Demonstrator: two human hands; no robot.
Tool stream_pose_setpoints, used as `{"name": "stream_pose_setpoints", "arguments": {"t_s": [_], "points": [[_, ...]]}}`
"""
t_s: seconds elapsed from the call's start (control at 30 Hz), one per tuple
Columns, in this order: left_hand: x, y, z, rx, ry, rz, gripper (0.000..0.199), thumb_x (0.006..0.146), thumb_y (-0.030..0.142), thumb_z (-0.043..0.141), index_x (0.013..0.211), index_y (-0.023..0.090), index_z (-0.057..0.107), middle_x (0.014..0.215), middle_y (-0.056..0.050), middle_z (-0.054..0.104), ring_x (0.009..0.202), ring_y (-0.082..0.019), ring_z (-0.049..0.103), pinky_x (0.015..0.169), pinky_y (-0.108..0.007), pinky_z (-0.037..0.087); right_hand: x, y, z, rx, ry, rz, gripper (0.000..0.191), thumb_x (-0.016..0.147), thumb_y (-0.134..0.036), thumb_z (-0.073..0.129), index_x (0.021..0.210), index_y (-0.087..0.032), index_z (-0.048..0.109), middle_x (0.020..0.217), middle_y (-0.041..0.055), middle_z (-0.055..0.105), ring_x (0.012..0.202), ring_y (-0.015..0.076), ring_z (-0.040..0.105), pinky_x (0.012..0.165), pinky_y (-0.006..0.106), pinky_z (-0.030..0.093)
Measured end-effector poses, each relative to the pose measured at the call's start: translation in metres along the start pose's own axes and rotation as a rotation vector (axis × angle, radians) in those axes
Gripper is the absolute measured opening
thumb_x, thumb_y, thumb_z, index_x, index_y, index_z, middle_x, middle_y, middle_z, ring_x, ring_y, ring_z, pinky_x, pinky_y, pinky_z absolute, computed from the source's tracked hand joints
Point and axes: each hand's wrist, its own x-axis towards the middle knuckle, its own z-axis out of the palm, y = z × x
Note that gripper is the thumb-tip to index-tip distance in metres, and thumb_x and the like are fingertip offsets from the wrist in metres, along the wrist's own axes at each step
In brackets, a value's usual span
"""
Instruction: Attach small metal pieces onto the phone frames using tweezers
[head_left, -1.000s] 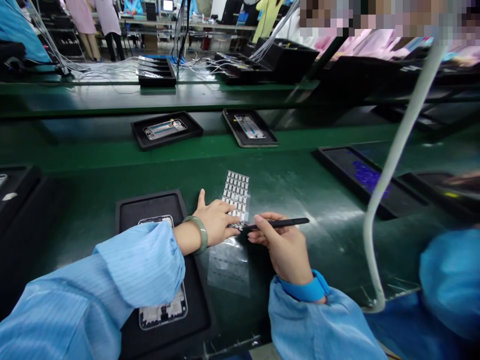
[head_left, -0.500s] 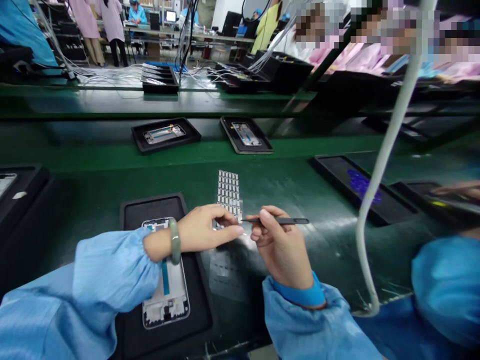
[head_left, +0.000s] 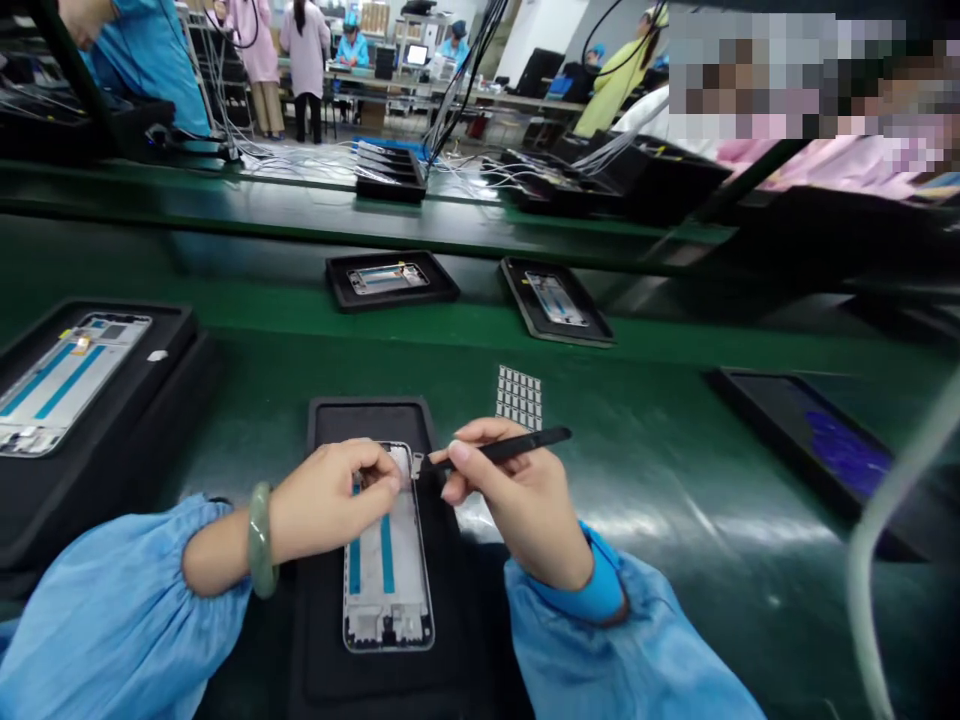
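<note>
A silver phone frame (head_left: 409, 590) with blue strips lies in a black foam tray (head_left: 322, 425) in front of me. Black tweezers (head_left: 517, 443) are pinched in my right hand (head_left: 525, 500), their tips pointing left at the frame's upper right edge. A small pale metal-like piece (head_left: 418, 464) is at the tips. My left hand (head_left: 330, 500), a green bangle on its wrist, is over the frame's upper part with thumb and fingers closed together; what they hold, if anything, is hidden. Behind my right hand lies a sheet of small stickers (head_left: 519, 395).
Two black trays with phone frames, the left one (head_left: 345, 285) and the right one (head_left: 517, 285), sit farther back. Another phone frame (head_left: 82, 370) rests in stacked trays at left. A tray with purple material (head_left: 847, 450) and a white hose (head_left: 862, 580) are at right.
My right hand has moved the tweezers from the sticker sheet to the phone frame. My left hand has drawn back over the frame and its fingers have closed. The view has swung left.
</note>
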Motion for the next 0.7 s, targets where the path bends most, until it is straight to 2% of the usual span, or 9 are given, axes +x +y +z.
{"name": "stream_pose_setpoints", "arguments": {"t_s": [0.07, 0.13, 0.23, 0.33, 0.7], "points": [[-0.008, -0.012, -0.004, 0.198, 0.096, 0.064, 0.015, 0.084, 0.027, 0.051, 0.091, 0.018, 0.060, 0.091, -0.004, 0.062, 0.088, -0.019, 0.058, 0.081, -0.034, 0.046, 0.010, 0.002, 0.003, 0.033, 0.012, 0.006, 0.029, 0.069, -0.035, 0.074, 0.084, -0.018, 0.056, 0.066, 0.0011, 0.070, 0.045, 0.0112, 0.062, 0.045, 0.022, 0.053], [-0.014, -0.028, -0.003, 0.367, 0.164, 0.134, 0.029, 0.085, 0.032, 0.054, 0.109, 0.018, 0.055, 0.113, -0.009, 0.059, 0.110, -0.025, 0.051, 0.094, -0.043, 0.041, 0.021, 0.008, 0.008, 0.029, 0.000, 0.044, 0.031, 0.068, -0.035, 0.075, 0.085, -0.017, 0.056, 0.064, 0.0002, 0.069, 0.046, 0.0108, 0.062, 0.046, 0.020, 0.053], [-0.019, -0.049, 0.003, 0.496, 0.153, 0.205, 0.039, 0.085, 0.035, 0.055, 0.120, 0.017, 0.048, 0.130, -0.011, 0.050, 0.129, -0.028, 0.037, 0.107, -0.050, 0.027, 0.036, 0.022, 0.016, -0.019, -0.049, 0.116, 0.034, 0.067, -0.037, 0.075, 0.086, -0.016, 0.056, 0.063, 0.0003, 0.068, 0.048, 0.0111, 0.063, 0.047, 0.021, 0.054], [-0.020, -0.059, 0.008, 0.512, 0.121, 0.231, 0.033, 0.086, 0.033, 0.054, 0.116, 0.018, 0.050, 0.131, -0.010, 0.050, 0.130, -0.025, 0.036, 0.112, -0.051, 0.020, 0.042, 0.034, 0.022, -0.082, -0.081, 0.137, 0.034, 0.069, -0.039, 0.073, 0.087, -0.015, 0.057, 0.061, 0.0006, 0.067, 0.047, 0.0113, 0.062, 0.048, 0.021, 0.053], [-0.018, -0.064, 0.014, 0.446, 0.179, 0.247, 0.027, 0.085, 0.031, 0.056, 0.109, 0.019, 0.051, 0.126, -0.009, 0.053, 0.127, -0.024, 0.040, 0.110, -0.052, 0.022, 0.037, 0.042, 0.020, -0.257, -0.139, 0.128, 0.029, 0.075, -0.041, 0.068, 0.084, -0.016, 0.057, 0.053, -0.0008, 0.064, 0.049, 0.0128, 0.063, 0.049, 0.020, 0.051]]}}
